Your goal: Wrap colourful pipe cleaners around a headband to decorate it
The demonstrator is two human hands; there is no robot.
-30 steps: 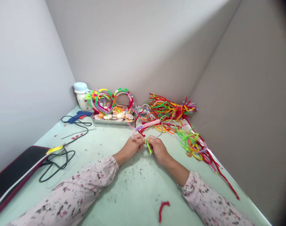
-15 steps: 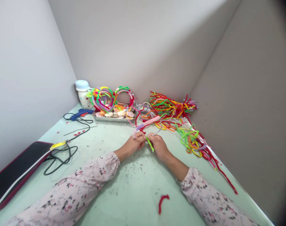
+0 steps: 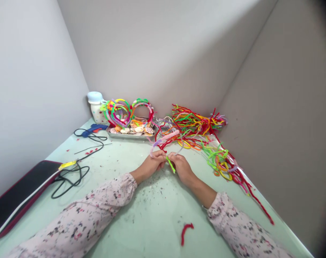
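Above the middle of the table, my left hand [image 3: 154, 163] is closed on a curved band wrapped in pink and lilac pipe cleaner [image 3: 169, 136], whose far end points up and to the right. Fingertips of my right hand [image 3: 182, 168] pinch a bright green pipe cleaner [image 3: 171, 166], and its short twisted tail hangs down between the two hands. The hands almost touch. My fingers hide where the green piece meets the band. A loose red pipe cleaner piece [image 3: 183, 233] lies on the table near me.
Behind the hands, a metal tray [image 3: 125, 135] holds shells and finished colourful headbands [image 3: 142, 102]. Piled pipe cleaners [image 3: 192, 121] spread along the back right. At left are a white cup [image 3: 97, 111], a blue glue gun [image 3: 89, 132], black cable [image 3: 81, 179] and a dark flat device [image 3: 20, 190].
The pink and lilac band has tipped slightly, its far end shifting a little left. Both hands keep nearly the same grip, and the whole view has shifted slightly.
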